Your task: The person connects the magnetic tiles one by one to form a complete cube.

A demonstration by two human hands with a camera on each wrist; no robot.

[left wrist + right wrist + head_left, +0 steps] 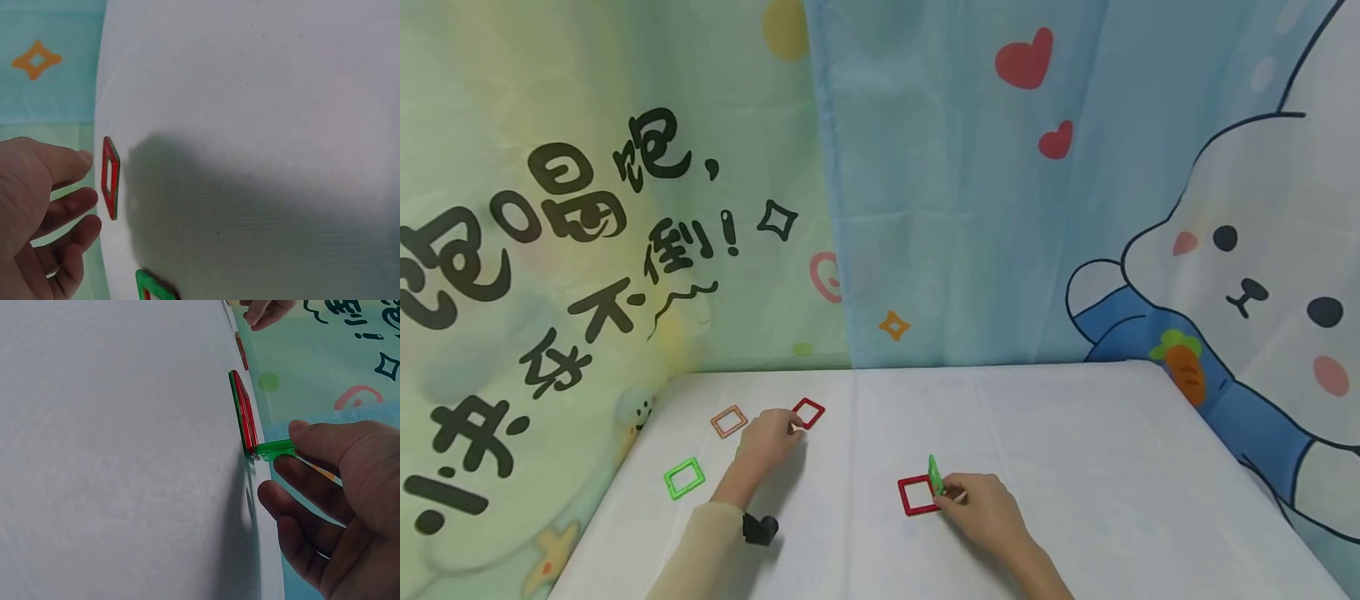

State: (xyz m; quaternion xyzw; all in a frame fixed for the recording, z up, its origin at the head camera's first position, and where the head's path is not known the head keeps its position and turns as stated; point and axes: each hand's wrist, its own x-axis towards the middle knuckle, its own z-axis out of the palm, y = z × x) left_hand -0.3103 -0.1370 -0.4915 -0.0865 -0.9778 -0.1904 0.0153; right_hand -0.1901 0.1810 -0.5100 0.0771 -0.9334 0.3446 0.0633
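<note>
My right hand (988, 512) pinches a green square frame (935, 475), holding it upright at the right edge of a red square frame (917, 512) lying on the table. In the right wrist view, the thumb and index finger of the right hand (331, 487) grip the green frame (275, 449), whose end meets the red frame (247, 415). Farther back, my left hand (769, 447) reaches beside another red frame (822, 410). The left wrist view has the left hand (47, 206) with parted fingers near that red frame (110, 178); contact is unclear.
An orange frame (715, 427) and a green frame (670, 492) lie left of my left hand on the white table (1075, 450). A printed curtain (925, 208) hangs behind the table's back edge.
</note>
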